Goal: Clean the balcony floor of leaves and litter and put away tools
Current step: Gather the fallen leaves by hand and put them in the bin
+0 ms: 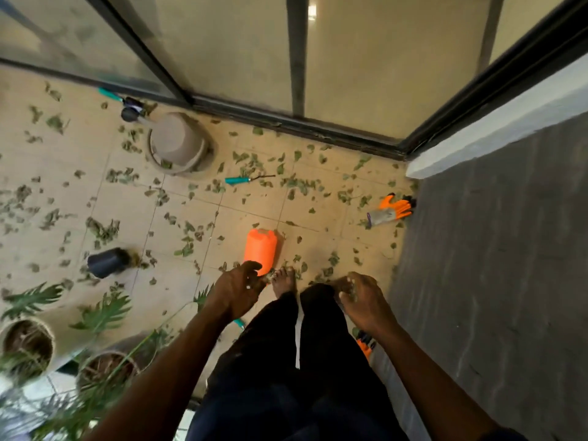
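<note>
Dry green leaves (296,181) were scattered all over the beige tiled balcony floor (127,198). A small clump of them was held in the curled fingers (348,286) of the right hand (366,302). The fingers of the left hand (237,294) were bent loosely, and it could not be told whether something was held there. An orange plastic canister (260,251) was lying on its side just beyond the left hand. A teal-handled hand tool (237,180) and an orange-and-grey work glove (393,210) were seen on the floor further away.

matt beige floor tiles (178,214), smooth orange plastic container (261,249), rough grey wall (493,249)
</note>
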### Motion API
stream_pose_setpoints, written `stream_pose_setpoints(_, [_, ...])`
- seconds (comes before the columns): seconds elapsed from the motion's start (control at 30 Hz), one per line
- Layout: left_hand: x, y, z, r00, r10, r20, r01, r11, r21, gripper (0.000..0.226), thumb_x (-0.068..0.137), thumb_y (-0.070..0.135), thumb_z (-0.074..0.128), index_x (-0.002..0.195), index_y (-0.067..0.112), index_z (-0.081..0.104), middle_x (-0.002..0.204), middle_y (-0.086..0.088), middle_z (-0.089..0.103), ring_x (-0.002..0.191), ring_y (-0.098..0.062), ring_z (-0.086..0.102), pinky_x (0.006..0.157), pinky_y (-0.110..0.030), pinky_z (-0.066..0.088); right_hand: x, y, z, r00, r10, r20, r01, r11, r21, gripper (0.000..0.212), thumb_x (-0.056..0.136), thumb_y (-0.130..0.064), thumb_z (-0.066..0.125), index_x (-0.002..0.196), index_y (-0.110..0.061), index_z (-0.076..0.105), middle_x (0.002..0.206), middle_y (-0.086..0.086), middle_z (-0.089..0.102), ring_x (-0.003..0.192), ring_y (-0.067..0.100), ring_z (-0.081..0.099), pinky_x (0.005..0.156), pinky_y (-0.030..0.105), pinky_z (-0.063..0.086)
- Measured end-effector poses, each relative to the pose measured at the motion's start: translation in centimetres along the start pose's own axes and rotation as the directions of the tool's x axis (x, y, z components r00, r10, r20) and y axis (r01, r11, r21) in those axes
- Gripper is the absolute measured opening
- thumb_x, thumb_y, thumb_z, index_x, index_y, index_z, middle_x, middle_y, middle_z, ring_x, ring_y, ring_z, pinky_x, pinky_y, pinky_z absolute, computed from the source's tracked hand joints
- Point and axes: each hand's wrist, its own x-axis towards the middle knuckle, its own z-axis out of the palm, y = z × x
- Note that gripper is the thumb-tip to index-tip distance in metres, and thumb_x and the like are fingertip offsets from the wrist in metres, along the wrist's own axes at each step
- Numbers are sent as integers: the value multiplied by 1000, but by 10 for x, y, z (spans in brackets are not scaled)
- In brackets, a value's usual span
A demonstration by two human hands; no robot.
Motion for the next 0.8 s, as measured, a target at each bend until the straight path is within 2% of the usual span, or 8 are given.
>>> stream_pose_setpoints(0.17, [10, -31, 42, 998, -39, 44, 45, 990, -135, 41, 102, 39, 61, 139, 22, 60, 125, 1, 73, 105, -16, 70, 86, -29, 51, 12, 2, 30, 1000, 10, 21, -10, 1000, 1, 53, 103, -36, 56, 152, -24, 42, 154, 6, 41, 141, 27, 41, 113, 40, 40])
stream_pose_setpoints(0.27, [30, -49, 68, 990, -76, 121, 89, 990, -110, 42, 101, 46, 60, 138, 26, 59, 126, 3, 72, 110, -17, 69, 91, -33, 53, 26, 11, 46, 999, 40, 24, -40, 999, -9, 60, 102, -42, 54, 157, -26, 36, 160, 3, 36, 146, 25, 39, 116, 42, 39])
stream_pose_setpoints(0.33, [44, -57, 83, 978, -96, 184, 111, 991, -76, 43, 100, 48, 60, 137, 26, 59, 128, 0, 71, 113, -21, 68, 97, -38, 53, 34, 20, 54, 999, 40, 7, -40, 999, -14, 59, 101, -43, 55, 156, -27, 39, 160, 2, 37, 147, 23, 38, 117, 43, 39])
stream_pose_setpoints(0.43, [65, -60, 102, 962, -116, 246, 126, 992, -26, 45, 100, 50, 59, 138, 27, 55, 131, -1, 69, 114, -21, 66, 97, -36, 52, 48, 33, 59, 999, 35, 6, -35, 999, -26, 57, 101, -41, 57, 154, -26, 42, 157, 2, 41, 144, 22, 41, 115, 40, 40])
stream_pose_setpoints(0.63, [90, -51, 117, 964, -167, 208, 173, 985, -9, 45, 101, 50, 57, 139, 25, 57, 131, -1, 69, 118, -24, 64, 99, -36, 51, 72, 54, 47, 998, 70, 1, -70, 997, 21, 54, 102, -38, 59, 152, -22, 46, 153, 6, 45, 138, 24, 47, 103, 32, 40])
stream_pose_setpoints(0.8, [106, -29, 125, 965, -215, 147, 212, 977, 34, 44, 101, 45, 60, 139, 23, 58, 130, -2, 70, 119, -23, 65, 98, -36, 51, 105, 82, 23, 997, 68, 45, -73, 991, 109, 43, 102, -36, 59, 141, -20, 57, 142, 8, 55, 127, 26, 54, 99, 34, 45])
